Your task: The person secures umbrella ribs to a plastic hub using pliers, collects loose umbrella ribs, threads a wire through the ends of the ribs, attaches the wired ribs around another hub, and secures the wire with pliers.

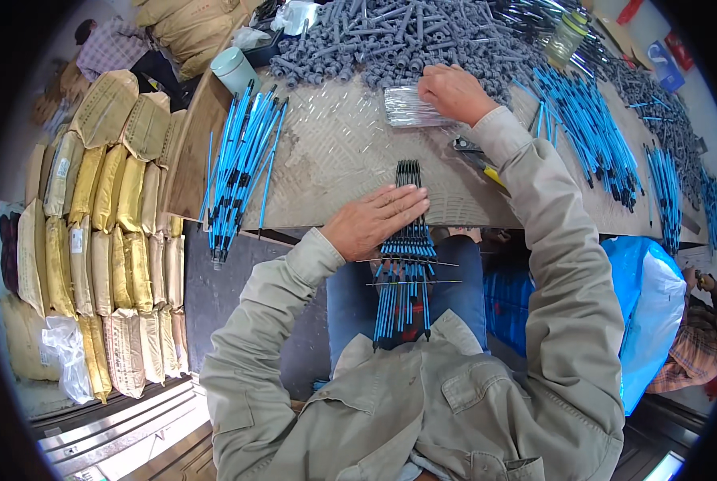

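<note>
My left hand (378,218) lies flat, fingers stretched out together, across a row of thin blue and black rods (406,268). The row runs from the table's front edge down over my lap, and two thin pins cross it. Up the table, my right hand (454,92) is closed, with its fingertips curled at the right end of a bundle of thin silvery pins (406,111). Whatever those fingers pinch is too small to make out. Pliers with a yellow and black handle (486,170) lie below the right wrist.
Grey plastic anchor-like parts (398,40) are heaped at the back. Blue rods (242,152) lie at left, with more rods (591,128) at right. A pale green canister (234,70) and a bottle (567,38) stand behind. Stacked sacks (106,192) fill the left side; other people sit nearby.
</note>
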